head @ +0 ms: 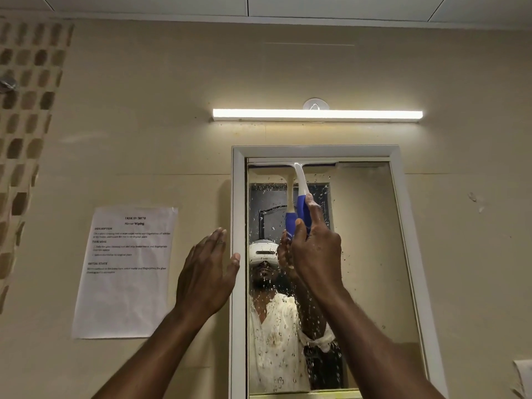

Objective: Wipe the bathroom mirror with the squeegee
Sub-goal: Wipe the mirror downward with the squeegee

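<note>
A tall bathroom mirror [371, 254] in a white frame [238, 214] hangs on the beige wall, its left and middle glass spotted with water drops. A white squeegee [300, 180] with a blue grip has its blade pressed flat against the glass at the top edge, on the left half. My right hand [315, 251] is shut on the blue grip, arm raised. My left hand [208, 272] is held up open beside the frame's left edge, fingers apart, holding nothing. The mirror reflects a person in a white patterned shirt.
A lit strip light [316, 114] is mounted above the mirror. A printed task sheet [126, 272] is taped to the wall at the left. Brown mosaic tiles [26, 110] run down the far left. A white fitting [522, 375] shows at the lower right edge.
</note>
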`<control>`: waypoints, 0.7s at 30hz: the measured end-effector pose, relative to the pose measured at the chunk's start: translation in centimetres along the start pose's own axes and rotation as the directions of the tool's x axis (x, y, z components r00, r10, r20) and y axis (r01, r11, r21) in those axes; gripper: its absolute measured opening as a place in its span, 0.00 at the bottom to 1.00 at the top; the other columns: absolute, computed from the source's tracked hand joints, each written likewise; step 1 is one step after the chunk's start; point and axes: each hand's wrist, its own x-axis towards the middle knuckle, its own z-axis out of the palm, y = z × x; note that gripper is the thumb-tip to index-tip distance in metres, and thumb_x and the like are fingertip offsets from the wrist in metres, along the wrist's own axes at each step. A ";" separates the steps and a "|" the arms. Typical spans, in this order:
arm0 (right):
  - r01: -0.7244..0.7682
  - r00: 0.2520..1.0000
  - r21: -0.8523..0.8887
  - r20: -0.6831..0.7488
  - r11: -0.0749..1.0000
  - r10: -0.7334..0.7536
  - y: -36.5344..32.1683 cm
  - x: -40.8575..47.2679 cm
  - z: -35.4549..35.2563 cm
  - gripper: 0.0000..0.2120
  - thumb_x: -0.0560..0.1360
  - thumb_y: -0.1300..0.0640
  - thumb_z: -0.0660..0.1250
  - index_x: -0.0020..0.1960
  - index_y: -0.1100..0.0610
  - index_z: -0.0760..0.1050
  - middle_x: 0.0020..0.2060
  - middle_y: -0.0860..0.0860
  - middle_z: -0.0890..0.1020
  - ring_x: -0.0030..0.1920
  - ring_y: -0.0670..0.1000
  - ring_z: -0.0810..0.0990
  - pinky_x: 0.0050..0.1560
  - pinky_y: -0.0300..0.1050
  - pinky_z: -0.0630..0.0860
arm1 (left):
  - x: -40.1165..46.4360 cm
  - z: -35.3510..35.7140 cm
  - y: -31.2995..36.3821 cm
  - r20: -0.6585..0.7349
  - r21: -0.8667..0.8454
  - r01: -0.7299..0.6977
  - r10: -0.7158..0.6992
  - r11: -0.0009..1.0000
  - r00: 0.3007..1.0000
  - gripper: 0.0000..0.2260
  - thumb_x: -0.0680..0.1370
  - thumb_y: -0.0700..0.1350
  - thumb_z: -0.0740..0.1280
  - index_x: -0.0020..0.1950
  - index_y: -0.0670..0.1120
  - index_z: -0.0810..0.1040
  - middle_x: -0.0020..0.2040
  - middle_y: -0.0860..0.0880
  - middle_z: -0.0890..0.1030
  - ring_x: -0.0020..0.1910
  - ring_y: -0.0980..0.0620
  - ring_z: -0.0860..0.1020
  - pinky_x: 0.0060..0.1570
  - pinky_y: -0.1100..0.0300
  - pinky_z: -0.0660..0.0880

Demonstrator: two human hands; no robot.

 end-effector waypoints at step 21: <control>-0.105 0.990 0.172 0.106 0.979 0.087 0.2 0.9 0.0 0.26 0.78 0.57 0.61 0.73 0.43 0.58 0.60 0.58 0.76 0.36 0.43 0.78 0.35 0.34 0.77 | -0.7 1.8 -0.6 -0.038 0.030 -0.032 0.033 0.999 0.999 0.20 0.78 0.47 0.64 0.69 0.45 0.70 0.65 0.46 0.77 0.62 0.46 0.74 0.66 0.48 0.68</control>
